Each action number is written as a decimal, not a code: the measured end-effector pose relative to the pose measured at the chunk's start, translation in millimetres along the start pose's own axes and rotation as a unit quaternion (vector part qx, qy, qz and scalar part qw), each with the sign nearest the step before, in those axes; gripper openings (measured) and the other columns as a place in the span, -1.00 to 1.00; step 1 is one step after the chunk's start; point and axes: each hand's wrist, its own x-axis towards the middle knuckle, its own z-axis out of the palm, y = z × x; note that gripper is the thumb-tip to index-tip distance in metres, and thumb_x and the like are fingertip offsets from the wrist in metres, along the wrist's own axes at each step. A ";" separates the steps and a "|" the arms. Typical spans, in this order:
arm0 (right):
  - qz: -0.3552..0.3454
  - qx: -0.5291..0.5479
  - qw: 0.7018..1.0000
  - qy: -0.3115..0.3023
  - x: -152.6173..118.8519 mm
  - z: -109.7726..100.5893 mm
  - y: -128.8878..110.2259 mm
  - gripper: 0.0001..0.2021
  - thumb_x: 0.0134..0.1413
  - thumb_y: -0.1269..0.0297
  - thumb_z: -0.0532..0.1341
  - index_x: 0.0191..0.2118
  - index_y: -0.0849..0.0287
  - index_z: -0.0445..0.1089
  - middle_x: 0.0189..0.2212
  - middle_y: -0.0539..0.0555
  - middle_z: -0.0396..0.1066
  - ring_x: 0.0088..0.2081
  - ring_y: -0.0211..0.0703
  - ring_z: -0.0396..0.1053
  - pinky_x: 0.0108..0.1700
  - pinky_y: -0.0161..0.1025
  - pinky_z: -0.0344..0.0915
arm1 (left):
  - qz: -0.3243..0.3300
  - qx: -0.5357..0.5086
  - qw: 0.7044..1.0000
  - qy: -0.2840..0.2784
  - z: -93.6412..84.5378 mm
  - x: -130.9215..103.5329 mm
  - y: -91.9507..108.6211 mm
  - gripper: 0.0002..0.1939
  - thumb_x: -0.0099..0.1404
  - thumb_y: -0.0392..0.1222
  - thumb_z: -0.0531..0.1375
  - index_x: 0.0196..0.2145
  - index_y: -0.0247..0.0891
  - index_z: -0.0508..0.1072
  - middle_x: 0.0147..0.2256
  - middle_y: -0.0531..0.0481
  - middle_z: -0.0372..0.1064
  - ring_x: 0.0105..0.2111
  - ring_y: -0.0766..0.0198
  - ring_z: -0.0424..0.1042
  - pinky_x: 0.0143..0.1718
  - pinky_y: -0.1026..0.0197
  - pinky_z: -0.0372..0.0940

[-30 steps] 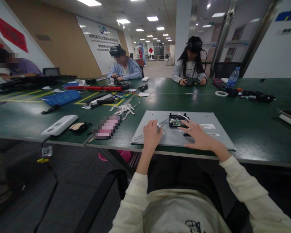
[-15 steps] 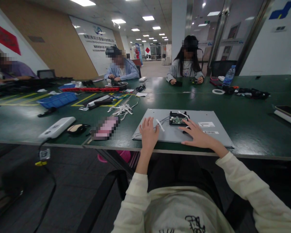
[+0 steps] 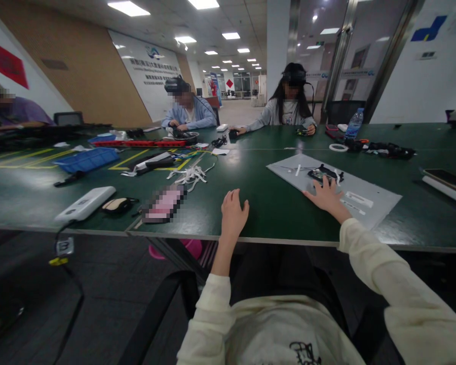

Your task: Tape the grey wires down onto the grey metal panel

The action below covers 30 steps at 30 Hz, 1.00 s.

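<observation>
A grey flat panel (image 3: 289, 175) lies turned at an angle on the green table (image 3: 266, 218), right of centre. On it sits a black frame with a small circuit board (image 3: 321, 174), with a cable and white tape strips beside it. My right hand (image 3: 327, 197) is over the panel with its fingers spread, at the near side of the black frame; whether the fingertips touch it is unclear. To the left, away from the panel, my left hand (image 3: 234, 213) hovers at the table's front edge, fingers apart and holding nothing.
Left of my left hand lie a pink phone (image 3: 164, 204), a pile of white strips (image 3: 192, 175), a white power strip (image 3: 85, 204) and a blue basket (image 3: 86, 160). A bottle (image 3: 354, 124) and a tape ring (image 3: 338, 147) stand back right. Three people sit across the table.
The panel has moved right and away from me and has turned. My right hand has shifted with it. My left hand is no longer over the panel. A person opposite has reached sideways.
</observation>
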 end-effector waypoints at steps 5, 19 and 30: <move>0.107 0.011 0.994 0.033 28.5 6.6 29.7 -0.23 0.14 -0.29 -0.17 0.31 0.09 0.06 0.37 0.31 -0.37 0.32 0.50 -0.49 0.06 0.60 -0.26 | 0.000 -0.014 1.000 -0.006 0.8 -1.0 -2.1 -0.55 0.35 -0.18 0.04 0.16 -0.34 0.20 0.13 -0.30 0.23 0.20 0.02 0.18 0.20 -0.09 0.15; 0.221 0.027 0.972 0.071 72.5 14.2 74.4 -0.18 0.08 -0.29 -0.15 0.31 0.18 0.09 0.38 0.34 -0.39 0.30 0.58 -0.53 0.04 0.63 -0.37 | -0.010 -0.023 0.999 -0.041 4.2 -1.8 -7.0 -0.51 0.34 -0.16 0.05 0.18 -0.39 0.18 0.13 -0.34 0.23 0.19 0.03 0.19 0.19 -0.08 0.16; 0.228 0.053 0.962 0.139 79.8 6.1 98.8 -0.32 0.18 -0.10 -0.14 0.32 0.15 0.00 0.34 0.42 -0.31 0.29 0.56 -0.25 0.05 0.52 -0.07 | -0.011 -0.022 0.999 -0.046 8.0 -1.1 -11.9 -0.51 0.33 -0.14 0.06 0.18 -0.34 0.18 0.14 -0.30 0.24 0.18 0.03 0.22 0.19 -0.09 0.15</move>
